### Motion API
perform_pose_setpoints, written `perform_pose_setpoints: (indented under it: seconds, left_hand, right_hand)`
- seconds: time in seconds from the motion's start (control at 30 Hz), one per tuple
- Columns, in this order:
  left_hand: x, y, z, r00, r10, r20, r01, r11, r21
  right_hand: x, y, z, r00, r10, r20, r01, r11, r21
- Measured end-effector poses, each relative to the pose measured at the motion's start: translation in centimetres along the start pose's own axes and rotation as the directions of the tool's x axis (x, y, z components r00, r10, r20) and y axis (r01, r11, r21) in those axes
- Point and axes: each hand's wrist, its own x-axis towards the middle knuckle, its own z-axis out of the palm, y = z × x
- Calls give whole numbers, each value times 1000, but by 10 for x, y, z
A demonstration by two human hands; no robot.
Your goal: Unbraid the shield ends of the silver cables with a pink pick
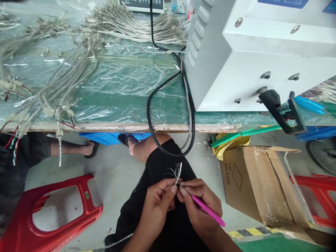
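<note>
My left hand (160,199) pinches a thin cable near its stripped end (179,171), above my lap. Fine silvery wire strands fan out there, some curling off to the left. Close beside it, my right hand (201,199) is closed around a slim tool with a pink handle (208,210). The tool's thin metal tip points at the base of the strands, partly covered by my fingers, so its exact shape is unclear. A clear-sheathed length of cable (120,241) runs out near my left forearm at the bottom.
Ahead lies a green bench (120,91) under plastic film, with cable bundles (65,73) hanging over its edge. A white machine (210,70) stands right; a black cord (148,112) loops down. Around me are red stools (89,206), a cardboard box (244,185) and another person's leg (68,147).
</note>
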Motion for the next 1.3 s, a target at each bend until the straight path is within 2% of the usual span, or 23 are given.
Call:
perform_pose_setpoints:
  seconds: [0.8, 0.93, 1.03, 1.1, 1.3]
  left_hand:
    - [0, 1, 3, 1000, -5, -1, 5, 1000, 25]
    - [-1, -1, 2, 1000, 4, -17, -3, 997, 74]
    - [-1, -2, 1, 999, 10, -31, -8, 997, 81]
    - [-1, -2, 0, 999, 9, -34, -6, 998, 63]
    - [-2, 0, 3, 999, -13, -33, 13, 1000, -5]
  right_hand:
    - [-7, 4, 6, 988, -154, -33, 143, 965, -220]
    - [1, 9, 4, 989, -88, -119, 49, 954, -296]
    - [6, 11, 3, 986, -23, -162, -20, 965, -262]
    - [6, 10, 2, 990, -25, -142, -5, 978, -211]
    - [-1, 3, 2, 990, -138, -4, 136, 981, -139]
